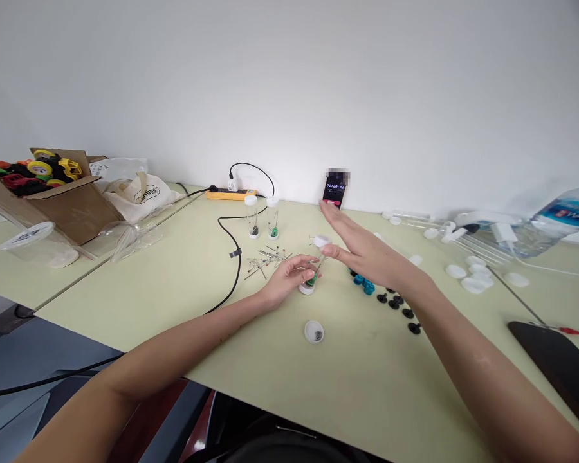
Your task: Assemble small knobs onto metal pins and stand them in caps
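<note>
My left hand (289, 280) is wrapped around a clear plastic tube (317, 266) that leans slightly to the right, with a green piece (311, 279) inside near the bottom. White caps sit at both ends; the upper cap (321, 241) is beside my right hand (361, 251). That hand is open, fingers stretched out together, its thumb at the tube's top; whether it touches the cap I cannot tell. In front lies a small white cap (313, 331) holding tiny metal bits. Behind my left hand is a loose pile of metal pins (265, 258).
Two capped tubes (251, 217) stand behind the pins. Blue pieces (367, 285) and several black pieces (394, 303) lie to the right, beyond them white caps (477, 283) and a water bottle (560, 215). A phone timer (334, 190), power strip (231, 194) and cardboard box (84, 209) are farther back.
</note>
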The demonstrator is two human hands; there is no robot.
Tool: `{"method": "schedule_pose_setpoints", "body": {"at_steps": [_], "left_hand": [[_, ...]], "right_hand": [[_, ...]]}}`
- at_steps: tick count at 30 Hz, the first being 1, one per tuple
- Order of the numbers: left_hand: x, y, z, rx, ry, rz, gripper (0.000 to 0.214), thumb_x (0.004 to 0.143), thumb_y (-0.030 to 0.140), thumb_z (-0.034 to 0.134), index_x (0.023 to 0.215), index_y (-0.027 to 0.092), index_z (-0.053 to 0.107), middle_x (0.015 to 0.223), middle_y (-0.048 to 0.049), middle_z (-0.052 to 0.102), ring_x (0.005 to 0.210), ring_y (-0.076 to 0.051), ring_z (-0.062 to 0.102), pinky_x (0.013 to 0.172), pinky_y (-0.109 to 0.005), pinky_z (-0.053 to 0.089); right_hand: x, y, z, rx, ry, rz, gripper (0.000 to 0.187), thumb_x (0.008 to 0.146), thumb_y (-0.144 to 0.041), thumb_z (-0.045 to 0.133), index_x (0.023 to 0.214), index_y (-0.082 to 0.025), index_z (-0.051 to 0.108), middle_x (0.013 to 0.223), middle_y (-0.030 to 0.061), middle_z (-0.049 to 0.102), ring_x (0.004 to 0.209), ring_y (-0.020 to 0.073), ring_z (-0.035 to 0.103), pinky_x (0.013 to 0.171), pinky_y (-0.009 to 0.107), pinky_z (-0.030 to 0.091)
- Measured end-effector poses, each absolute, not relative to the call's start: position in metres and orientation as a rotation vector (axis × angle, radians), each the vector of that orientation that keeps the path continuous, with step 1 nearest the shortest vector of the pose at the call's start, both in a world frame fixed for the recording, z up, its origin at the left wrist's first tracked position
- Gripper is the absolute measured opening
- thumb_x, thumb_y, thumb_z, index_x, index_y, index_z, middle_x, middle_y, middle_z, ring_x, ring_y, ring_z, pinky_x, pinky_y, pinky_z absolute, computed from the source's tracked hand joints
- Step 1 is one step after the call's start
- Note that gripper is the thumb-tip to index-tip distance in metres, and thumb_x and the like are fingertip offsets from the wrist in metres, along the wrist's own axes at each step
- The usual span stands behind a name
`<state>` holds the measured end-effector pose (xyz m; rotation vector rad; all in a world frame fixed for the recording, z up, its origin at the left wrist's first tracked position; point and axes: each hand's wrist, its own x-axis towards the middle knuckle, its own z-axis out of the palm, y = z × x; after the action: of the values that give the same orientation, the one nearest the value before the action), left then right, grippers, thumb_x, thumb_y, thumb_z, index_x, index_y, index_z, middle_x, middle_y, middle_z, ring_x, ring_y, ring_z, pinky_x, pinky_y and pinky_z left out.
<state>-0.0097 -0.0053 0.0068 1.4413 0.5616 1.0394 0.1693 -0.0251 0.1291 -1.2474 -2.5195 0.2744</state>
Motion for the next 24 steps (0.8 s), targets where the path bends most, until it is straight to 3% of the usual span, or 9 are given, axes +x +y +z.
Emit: {"method": "schedule_pose_setpoints", "body": {"at_steps": [3,6,9,13,17,20,24], "left_hand": [[-0.01,-0.005,0.007,1.464,0.594,1.036,0.039,0.077,0.039,0.057,0.11,0.018,0.053,0.099,-0.0096,0.058,0.092,-0.021,0.057,0.078,-0.031,0.042],[-0.009,-0.007,0.01,1.488,0.595,1.039,0.04,0.078,0.036,0.057,0.114,0.021,0.05,0.105,-0.0091,0.054,0.094,-0.021,0.057,0.078,-0.032,0.044],[-0.01,-0.007,0.02,1.555,0.599,1.092,0.058,0.075,0.03,0.061,0.127,0.029,0.035,0.108,-0.0074,0.051,0.094,-0.02,0.057,0.077,-0.032,0.046],[-0.013,0.007,0.045,1.714,0.657,1.214,0.073,0.076,0.025,0.059,0.135,0.035,0.017,0.113,-0.0074,0.049,0.088,-0.016,0.058,0.076,-0.032,0.048],[-0.016,0.047,0.077,1.951,0.67,1.263,0.045,0.077,0.024,0.056,0.12,0.026,0.046,0.123,-0.0069,0.046,0.095,-0.018,0.057,0.084,-0.033,0.045],[-0.018,0.081,0.095,2.055,0.789,1.316,0.042,0.076,0.023,0.056,0.117,0.025,0.05,0.125,-0.0062,0.047,0.09,-0.017,0.058,0.082,-0.032,0.045],[-0.019,0.111,0.106,2.243,1.083,1.332,0.036,0.077,0.022,0.054,0.112,0.022,0.054,0.11,-0.0036,0.058,0.092,-0.018,0.055,0.086,-0.032,0.04]], "right_hand": [[0.166,-0.027,0.131,-1.192,-2.635,0.276,0.068,0.084,-0.059,0.03,0.141,-0.029,0.007,0.148,-0.0026,0.009,0.134,0.0249,0.006,0.11,0.045,0.011],[0.166,-0.029,0.134,-1.177,-2.625,0.308,0.064,0.085,-0.058,0.03,0.141,-0.032,0.011,0.147,-0.0041,0.011,0.134,0.024,0.011,0.109,0.044,0.016],[0.171,-0.031,0.14,-1.198,-2.446,0.244,0.064,0.086,-0.057,0.029,0.141,-0.033,0.007,0.148,-0.005,0.006,0.134,0.024,0.012,0.106,0.043,0.024],[0.186,-0.032,0.151,-1.233,-2.393,0.192,0.063,0.083,-0.058,0.034,0.139,-0.034,0.016,0.147,-0.0045,0.016,0.132,0.0253,0.019,0.103,0.043,0.029],[0.2,-0.035,0.161,-1.262,-2.38,0.173,0.059,0.083,-0.058,0.034,0.137,-0.034,0.024,0.143,-0.0032,0.027,0.129,0.0263,0.027,0.1,0.044,0.034],[0.207,-0.035,0.166,-1.29,-2.399,0.199,0.059,0.083,-0.058,0.035,0.136,-0.036,0.025,0.142,-0.0039,0.029,0.128,0.0271,0.029,0.097,0.044,0.037],[0.215,-0.034,0.163,-1.323,-2.48,0.244,0.059,0.082,-0.058,0.037,0.136,-0.037,0.025,0.145,-0.0056,0.023,0.129,0.0282,0.026,0.1,0.046,0.033]]}}
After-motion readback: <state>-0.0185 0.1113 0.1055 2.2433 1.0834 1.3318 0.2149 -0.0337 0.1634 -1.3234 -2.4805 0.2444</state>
